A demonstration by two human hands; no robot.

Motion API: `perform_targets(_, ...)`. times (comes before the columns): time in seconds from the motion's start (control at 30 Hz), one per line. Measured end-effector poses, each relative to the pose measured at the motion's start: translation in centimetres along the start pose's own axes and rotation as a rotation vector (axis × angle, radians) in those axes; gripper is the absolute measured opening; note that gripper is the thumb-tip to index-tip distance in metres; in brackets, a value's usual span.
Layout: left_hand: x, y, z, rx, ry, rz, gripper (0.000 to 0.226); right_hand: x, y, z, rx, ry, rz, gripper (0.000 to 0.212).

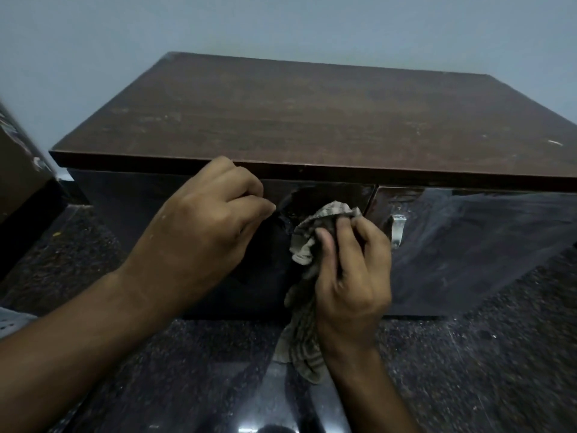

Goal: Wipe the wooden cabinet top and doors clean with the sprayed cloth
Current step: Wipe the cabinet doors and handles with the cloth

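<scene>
Right hand [352, 270]: fingers curled round bunched cloth [324, 220], pressing it vs upper left door [327, 195] of cabinet [312, 120]; rest of cloth hangs below palm. Left hand [203, 220]: fingers curled tight together at door's top edge, just left of cloth; what they pinch, cannot tell. Metal handle [397, 229] on right door [468, 239], just right of right-hand fingers.

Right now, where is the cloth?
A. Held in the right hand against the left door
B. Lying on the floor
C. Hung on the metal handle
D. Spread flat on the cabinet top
A: the right hand grips the bunched cloth at the left door, beside the metal handle.
</scene>
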State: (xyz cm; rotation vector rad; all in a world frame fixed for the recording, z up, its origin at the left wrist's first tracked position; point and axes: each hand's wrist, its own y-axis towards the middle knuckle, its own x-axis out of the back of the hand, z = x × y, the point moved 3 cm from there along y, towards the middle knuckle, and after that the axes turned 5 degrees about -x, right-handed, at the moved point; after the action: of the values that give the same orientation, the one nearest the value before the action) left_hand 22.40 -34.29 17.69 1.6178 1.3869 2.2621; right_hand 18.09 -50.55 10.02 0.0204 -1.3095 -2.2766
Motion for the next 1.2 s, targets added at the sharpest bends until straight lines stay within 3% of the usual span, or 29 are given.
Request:
perform_targets(0.17, -0.4, -0.4, -0.2, -0.032, 0.073, -0.023, 0.019, 0.0, 1.7, 0.3, -0.1, 0.118, -0.069, 0.01)
perform_targets(0.37, -0.7, -0.5, -0.5, -0.013, 0.103, -0.063, 0.021, -0.9, 3.0, 1.1, 0.144, 0.129, -0.08, 0.011)
perform_targets(0.57, -0.7, -0.5, -0.4, 0.014, 0.116, -0.066, 0.026, -1.6, 1.4, 0.3, 0.381, 0.053, 0.103, 0.012)
perform_targets(0.73, -0.9, -0.5, -0.8, 0.029, 0.124, -0.059, 0.029, -2.2, 2.3, 0.8, 0.385, 0.148, 0.073, 0.013)
perform_targets(0.87, -0.8, -1.0, -1.1, 0.061, 0.127, -0.058, 0.025, -2.4, 1.4, 0.8, 0.512, 0.128, 0.197, 0.014)
perform_targets(1.03, -0.8, -0.2, -1.7, 0.063, 0.079, -0.112, 0.016, -1.7, 2.0, 0.6, 0.353, 0.102, 0.131, 0.014)
perform_targets(1.2, -1.3, -0.2, -1.5, 0.087, 0.054, -0.11, 0.014, -1.2, 2.2, 0.3, 0.331, 0.102, 0.135, 0.016)
